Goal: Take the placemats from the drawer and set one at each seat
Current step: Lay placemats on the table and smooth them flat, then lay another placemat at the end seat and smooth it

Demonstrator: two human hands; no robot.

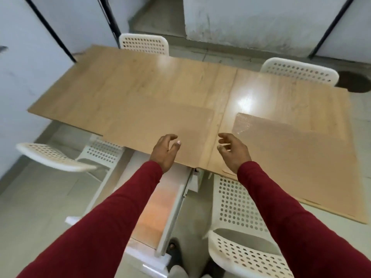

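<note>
Wooden table (140,81), two placemats down, lower centre and lower right. Left hand (164,151), right hand (232,153) loosely spread, empty. Risk: tripping on open drawer (158,213).

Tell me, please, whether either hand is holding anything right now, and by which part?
Nothing is held. The left hand and right hand hover with loosely curled, empty fingers over the near edge of the table, between the two placemats.

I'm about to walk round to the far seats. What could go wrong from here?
The drawer stands pulled out beside your legs, so you might bump it. The near-left placemat overhangs the table edge and might slip off. Both mats are translucent and hard to see, so alignment could be misjudged.
</note>
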